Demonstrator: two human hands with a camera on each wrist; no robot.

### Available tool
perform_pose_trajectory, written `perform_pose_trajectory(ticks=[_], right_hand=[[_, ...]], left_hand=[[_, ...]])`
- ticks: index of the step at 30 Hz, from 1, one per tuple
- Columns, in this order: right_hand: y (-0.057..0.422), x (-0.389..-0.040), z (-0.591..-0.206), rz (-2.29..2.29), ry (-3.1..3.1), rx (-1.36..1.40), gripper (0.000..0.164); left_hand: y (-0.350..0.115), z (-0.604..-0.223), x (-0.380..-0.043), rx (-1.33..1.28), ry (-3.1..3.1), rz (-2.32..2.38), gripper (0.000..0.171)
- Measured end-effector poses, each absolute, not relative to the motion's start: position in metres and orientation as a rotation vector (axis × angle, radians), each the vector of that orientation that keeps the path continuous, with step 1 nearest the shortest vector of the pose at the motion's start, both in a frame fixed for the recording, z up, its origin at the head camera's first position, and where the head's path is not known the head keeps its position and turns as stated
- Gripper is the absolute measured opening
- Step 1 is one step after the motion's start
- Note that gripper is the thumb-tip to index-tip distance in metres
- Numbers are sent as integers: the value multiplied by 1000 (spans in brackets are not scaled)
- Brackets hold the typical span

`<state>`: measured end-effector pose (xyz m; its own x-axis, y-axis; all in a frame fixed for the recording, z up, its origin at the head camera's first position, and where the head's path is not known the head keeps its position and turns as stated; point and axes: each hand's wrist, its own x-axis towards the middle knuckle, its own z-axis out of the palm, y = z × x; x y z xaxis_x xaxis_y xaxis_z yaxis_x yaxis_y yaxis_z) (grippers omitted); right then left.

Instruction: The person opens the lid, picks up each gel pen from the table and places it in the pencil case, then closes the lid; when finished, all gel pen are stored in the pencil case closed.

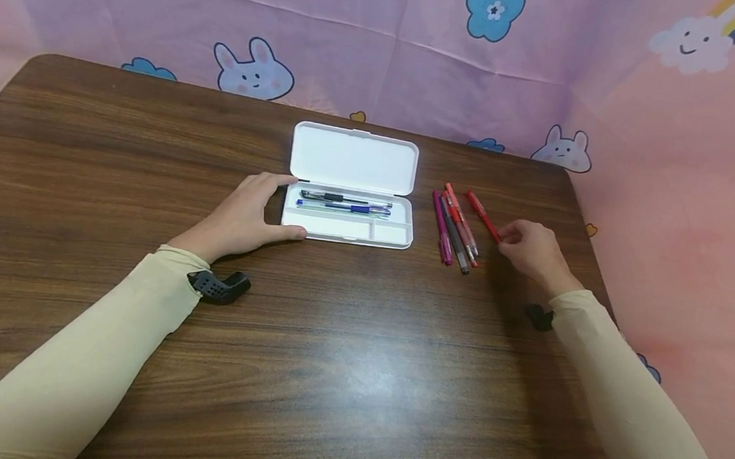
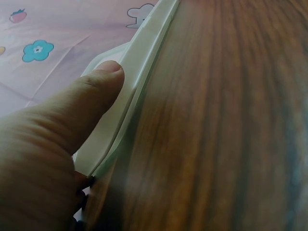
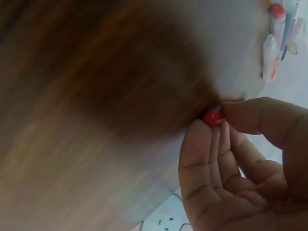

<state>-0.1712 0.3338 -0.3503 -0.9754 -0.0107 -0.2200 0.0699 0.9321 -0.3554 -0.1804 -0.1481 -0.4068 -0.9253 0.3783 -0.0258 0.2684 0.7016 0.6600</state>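
Note:
A white pencil case [image 1: 340, 240] lies with its lid [image 1: 354, 159] tipped back. Inside its base are a black-gripped pen [image 1: 334, 197] and a blue-gripped pen [image 1: 359, 209]. My left hand [image 1: 240, 215] grips the case's left end, thumb along the front edge and fingers at the back corner; in the left wrist view the thumb [image 2: 94, 96] presses on its wall. My right hand [image 1: 532, 251] pinches one end of a red pen [image 1: 483, 215] between thumb and fingertips. In the right wrist view only that pen's red end [image 3: 213, 117] shows.
Several pens lie side by side between the case and my right hand, among them a magenta pen [image 1: 442, 229], a dark grey pen [image 1: 455, 236] and red pens [image 1: 462, 223]. The brown wooden table [image 1: 329, 372] meets patterned cloth [image 1: 383, 49] at its back and right edges.

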Motion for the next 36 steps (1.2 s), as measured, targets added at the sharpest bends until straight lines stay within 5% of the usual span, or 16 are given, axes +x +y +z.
perform_pose_trajectory(ticks=[12, 25, 36], right_hand=[[344, -161, -348, -717, 3076, -57, 22], [241, -166, -348, -584, 3202, -872, 22], [177, -190, -351, -482, 2987, -995, 24]], left_hand=[[-151, -406, -178, 512, 2749, 1025, 100], [-148, -407, -178, 512, 2748, 1025, 100], [-148, -408, -182, 533, 2743, 1040, 100]])
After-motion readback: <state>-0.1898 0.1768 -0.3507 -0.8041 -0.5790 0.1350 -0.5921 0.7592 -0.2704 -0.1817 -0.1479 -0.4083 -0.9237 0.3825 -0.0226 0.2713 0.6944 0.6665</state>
